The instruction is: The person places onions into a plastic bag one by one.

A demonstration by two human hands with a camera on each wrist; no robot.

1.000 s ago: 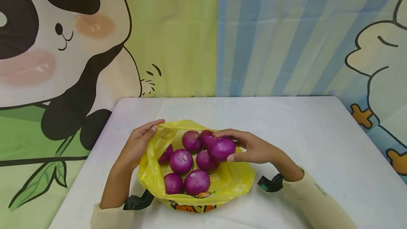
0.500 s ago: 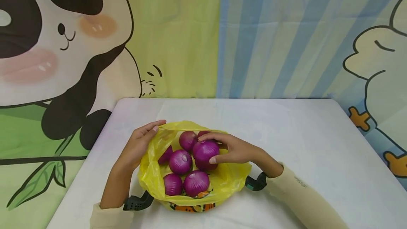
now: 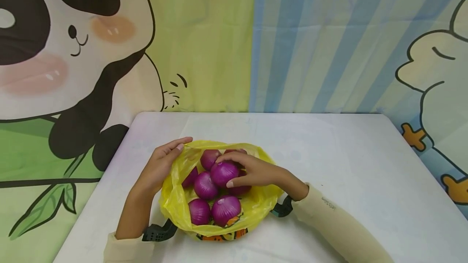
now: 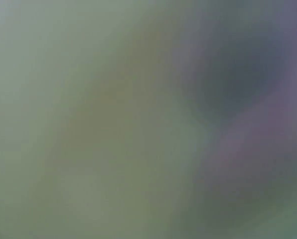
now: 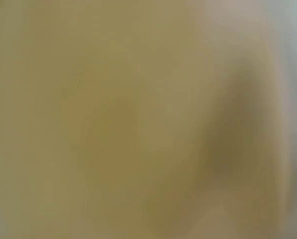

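Note:
A yellow plastic bag stands wide-mouthed on the table in the head view, with several red onions inside. At its left rim, my left hand holds the edge of the bag between thumb and fingers. Inside the mouth, my right hand grips one red onion from the right, thumb in front and fingers over the top. Another onion lies just left of the held one, and a further onion sits at the front. Both wrist views are too blurred to make out any details.
The bag rests on a white table. Behind the table hangs a cartoon-printed curtain. Dark wrist cameras sit close to the bag's sides.
My right hand has carried the onion leftward and slightly down, from above the bag's right side to among the other onions. The left hand stays at the rim.

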